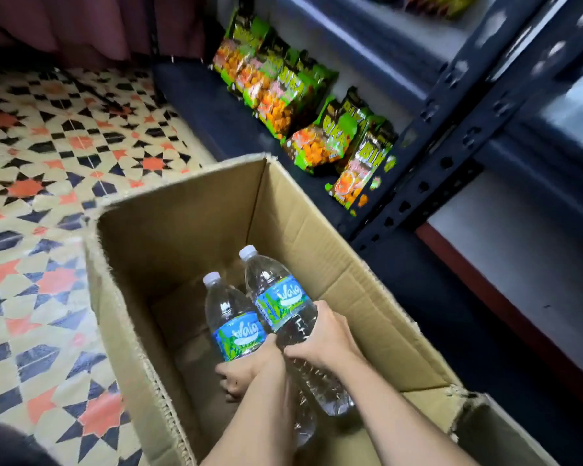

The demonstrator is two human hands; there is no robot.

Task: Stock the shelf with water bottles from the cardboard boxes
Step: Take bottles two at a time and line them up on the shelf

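An open cardboard box stands on the floor in front of the shelf. Inside it I hold two clear water bottles with white caps and blue-green labels, caps pointing away from me. My left hand grips the lower body of the left bottle. My right hand wraps around the middle of the right bottle, which sits slightly higher. The box floor beneath them looks bare.
A dark metal shelf sits low at the right, with several green-and-orange snack bags lined along its back. A perforated upright post stands near the box. Patterned tile floor spreads left.
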